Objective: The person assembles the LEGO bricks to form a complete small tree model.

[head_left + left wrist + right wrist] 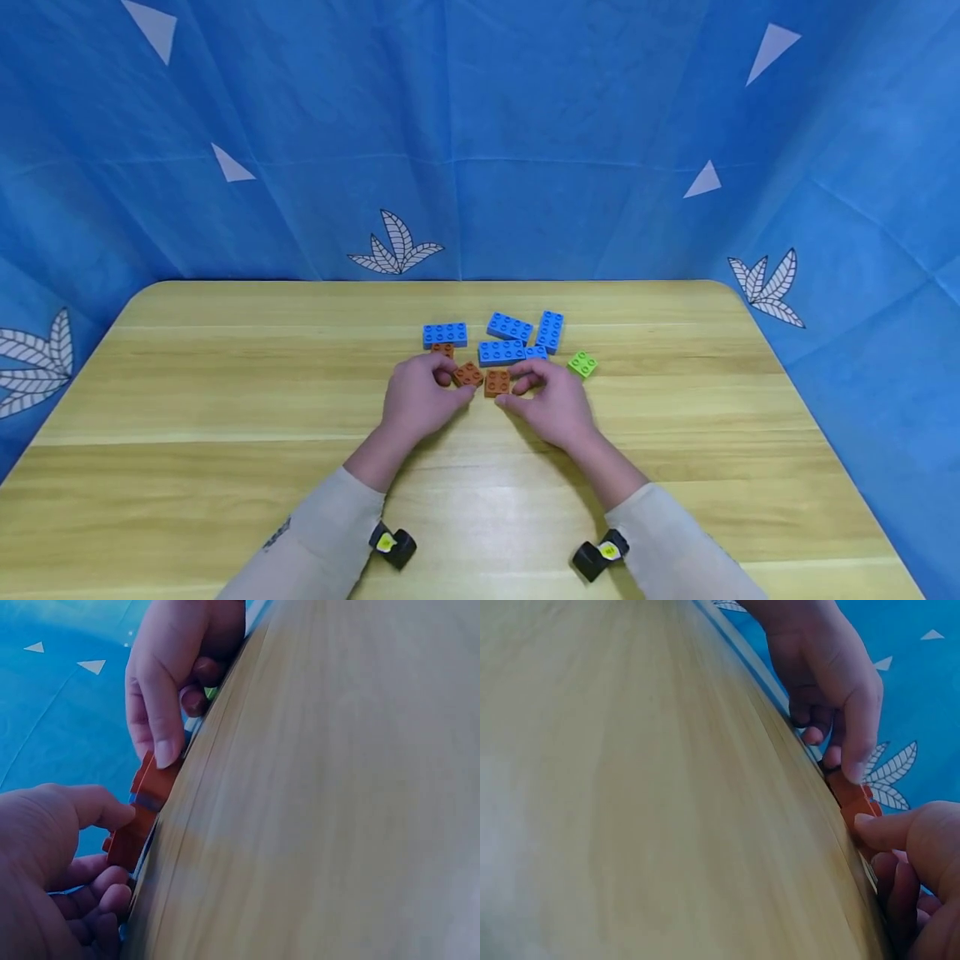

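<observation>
Two small orange-brown toy building bricks with studs on top lie at the middle of the table. My left hand pinches the left brown brick, which is turned at an angle, between thumb and fingers. From the other side, my right hand has thumb and fingertips on the right brown brick, which sits squarer to the table edge. A narrow gap parts the two bricks in the head view. The right wrist view shows the right hand's thumb against its brick. A third brown brick is partly hidden behind my left hand.
Several blue bricks lie just beyond the hands, one partly covered by my right hand. A lime-green brick is right of that hand. Behind the wooden table hangs a blue patterned cloth.
</observation>
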`<state>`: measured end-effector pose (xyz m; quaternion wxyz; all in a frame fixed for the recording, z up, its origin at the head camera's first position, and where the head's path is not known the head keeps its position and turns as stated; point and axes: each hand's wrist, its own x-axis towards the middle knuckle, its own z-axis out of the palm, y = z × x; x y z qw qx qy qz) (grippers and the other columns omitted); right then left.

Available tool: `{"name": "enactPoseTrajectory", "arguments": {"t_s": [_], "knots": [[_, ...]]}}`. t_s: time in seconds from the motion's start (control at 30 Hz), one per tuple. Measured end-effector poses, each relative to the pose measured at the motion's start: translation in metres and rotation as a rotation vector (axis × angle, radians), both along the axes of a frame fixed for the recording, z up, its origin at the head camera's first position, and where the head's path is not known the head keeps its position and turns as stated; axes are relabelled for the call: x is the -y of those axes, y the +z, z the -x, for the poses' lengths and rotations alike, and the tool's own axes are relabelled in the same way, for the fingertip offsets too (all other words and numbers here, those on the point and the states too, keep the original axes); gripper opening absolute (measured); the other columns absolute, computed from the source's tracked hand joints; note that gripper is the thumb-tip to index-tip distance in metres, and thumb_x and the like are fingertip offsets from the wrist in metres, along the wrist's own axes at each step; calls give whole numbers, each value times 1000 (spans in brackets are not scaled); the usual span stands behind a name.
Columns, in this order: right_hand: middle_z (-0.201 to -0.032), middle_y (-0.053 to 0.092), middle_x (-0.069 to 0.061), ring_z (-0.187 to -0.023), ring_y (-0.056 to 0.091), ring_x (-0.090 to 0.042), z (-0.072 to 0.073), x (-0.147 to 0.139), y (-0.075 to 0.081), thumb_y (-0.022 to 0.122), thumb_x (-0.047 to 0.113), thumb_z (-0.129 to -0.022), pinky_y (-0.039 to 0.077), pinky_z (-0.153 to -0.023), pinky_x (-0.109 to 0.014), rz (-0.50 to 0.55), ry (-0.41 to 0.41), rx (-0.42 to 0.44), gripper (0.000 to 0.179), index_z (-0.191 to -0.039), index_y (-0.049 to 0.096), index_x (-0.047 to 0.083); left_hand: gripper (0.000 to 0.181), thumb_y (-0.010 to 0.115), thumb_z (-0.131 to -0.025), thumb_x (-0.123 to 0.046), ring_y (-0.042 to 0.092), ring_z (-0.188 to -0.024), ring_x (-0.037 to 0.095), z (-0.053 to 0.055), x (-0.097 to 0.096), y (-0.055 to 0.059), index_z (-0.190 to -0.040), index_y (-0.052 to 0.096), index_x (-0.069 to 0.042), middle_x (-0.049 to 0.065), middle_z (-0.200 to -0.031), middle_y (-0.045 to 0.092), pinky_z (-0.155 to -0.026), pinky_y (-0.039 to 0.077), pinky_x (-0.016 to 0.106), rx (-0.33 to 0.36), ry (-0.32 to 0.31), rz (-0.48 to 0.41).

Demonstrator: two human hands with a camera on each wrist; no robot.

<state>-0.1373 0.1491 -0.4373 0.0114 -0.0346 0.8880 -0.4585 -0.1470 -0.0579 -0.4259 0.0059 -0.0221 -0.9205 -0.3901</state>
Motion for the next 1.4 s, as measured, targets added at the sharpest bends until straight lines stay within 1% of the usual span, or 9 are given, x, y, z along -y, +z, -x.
{"name": "enactPoseTrajectory", "arguments": {"t_s": [0.1,0.3,0.4,0.5,0.63,0.73,0.97,1.13,1.4], "knots": [[-83,66,4,-66,58,-18,0,-1,1,89,21,-77,47,-60,-35,16,30,8,35,-107,72,15,29,86,-78,-26,57,-75,18,1,3,2,-98,73,-10,-1,-82,62,-66,49,34,5,-13,-48],[-83,66,6,-64,56,-18,1,-3,0,89,22,-76,46,-60,-34,8,72,10,34,-105,72,16,30,85,-79,-24,56,-76,20,2,9,4,-101,73,-8,1,-83,62,-65,49,34,7,-39,-142],[-83,66,6,-64,56,-18,2,-3,-1,89,22,-76,46,-60,-34,11,83,10,34,-104,72,16,31,86,-79,-22,55,-76,21,3,11,4,-103,73,-7,1,-85,63,-65,49,34,-4,-77,-185],[-82,66,6,-64,56,-18,2,-3,-1,89,22,-76,46,-60,-34,19,96,5,33,-104,72,15,30,86,-79,-20,54,-74,21,4,11,4,-104,73,-8,0,-86,63,-64,47,35,-15,-129,-213],[-82,66,6,-64,57,-18,3,-2,-2,89,23,-77,48,-60,-34,29,123,1,33,-105,73,14,29,85,-81,-20,53,-71,22,4,11,4,-105,73,-8,2,-86,63,-62,46,35,-19,-198,-219],[-82,66,6,-63,56,-17,4,-1,-2,89,23,-77,48,-59,-34,25,131,4,33,-105,73,14,29,85,-81,-19,52,-71,21,4,10,3,-105,74,-7,2,-85,62,-62,46,34,-11,-230,-217],[-82,66,5,-62,55,-18,6,1,-1,89,21,-77,46,-57,-32,12,131,-1,32,-104,73,14,30,85,-81,-19,52,-71,21,4,9,1,-107,74,-7,1,-85,62,-63,46,34,0,-271,-212],[-81,66,5,-60,55,-17,6,2,-1,89,21,-77,45,-55,-31,11,131,-5,32,-104,73,13,32,85,-82,-19,53,-72,21,6,7,2,-109,73,-6,1,-85,62,-64,47,34,5,-300,-205],[-80,66,7,-63,58,-16,6,2,0,89,21,-77,48,-59,-33,5,135,-11,33,-104,74,11,32,83,-84,-17,52,-70,21,8,4,2,-113,73,-8,0,-85,62,-61,44,32,-4,-332,-206]]}}
